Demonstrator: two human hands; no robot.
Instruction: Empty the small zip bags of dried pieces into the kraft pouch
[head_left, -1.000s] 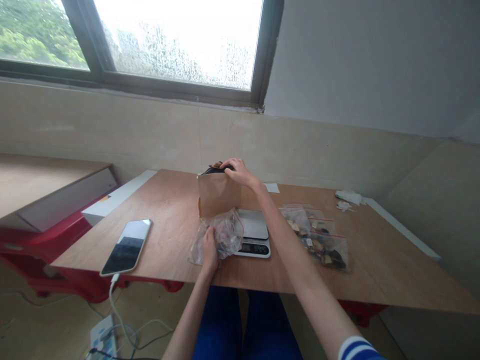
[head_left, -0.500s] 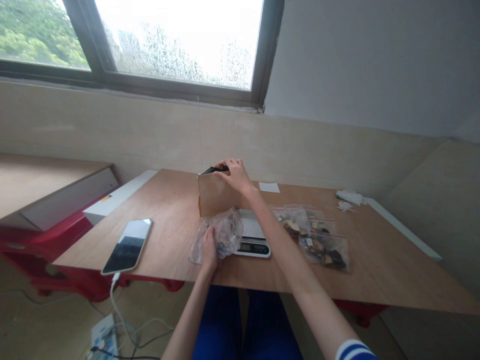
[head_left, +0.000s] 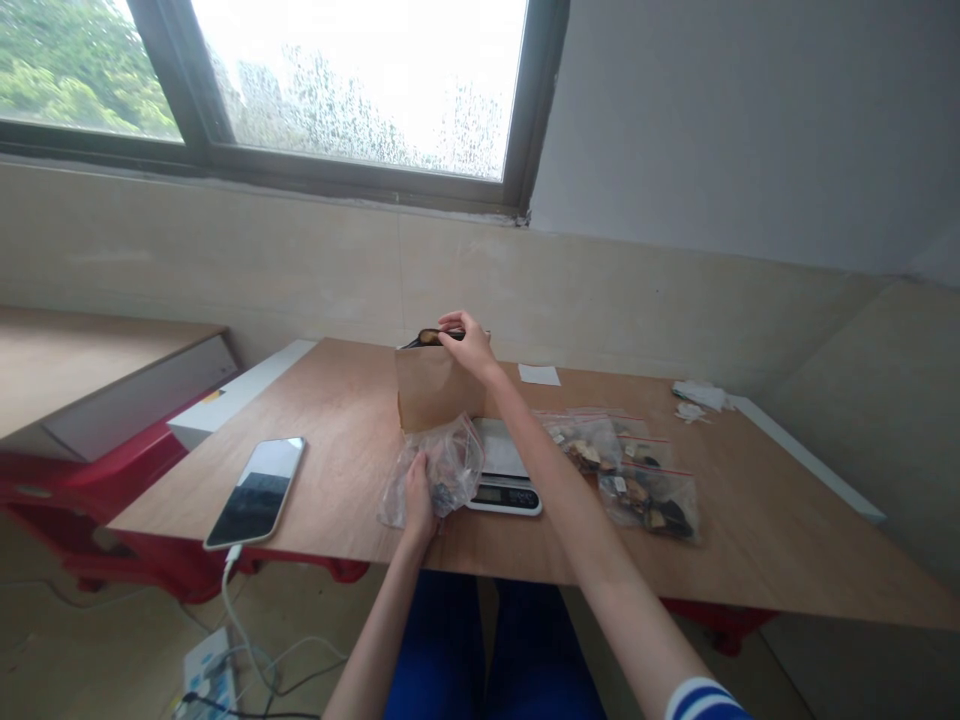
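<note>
My left hand (head_left: 420, 500) is closed on a clear zip bag (head_left: 454, 455), held at the table's near side by the scale. Some dark contents show faintly through its plastic. Behind it stands a brown cardboard box (head_left: 435, 385) with a dark lining or dark contents (head_left: 429, 338) showing at its top. Over that opening, my right hand (head_left: 472, 350) has its fingers curled at the rim; what they grip, if anything, is hidden. A white kitchen scale (head_left: 506, 498) with a metal plate lies beneath my right forearm, partly covered.
Several zip bags with brown and black pieces (head_left: 649, 505) lie right of the scale. A phone (head_left: 255, 495) with a charging cable (head_left: 232, 590) rests at the left. A white paper (head_left: 538, 375) and crumpled plastic (head_left: 701, 395) lie toward the back.
My right hand has shifted slightly, lifting a little at the box's opening, and more of the dark stuff shows there. My left hand and the zip bag stay nearly still.
</note>
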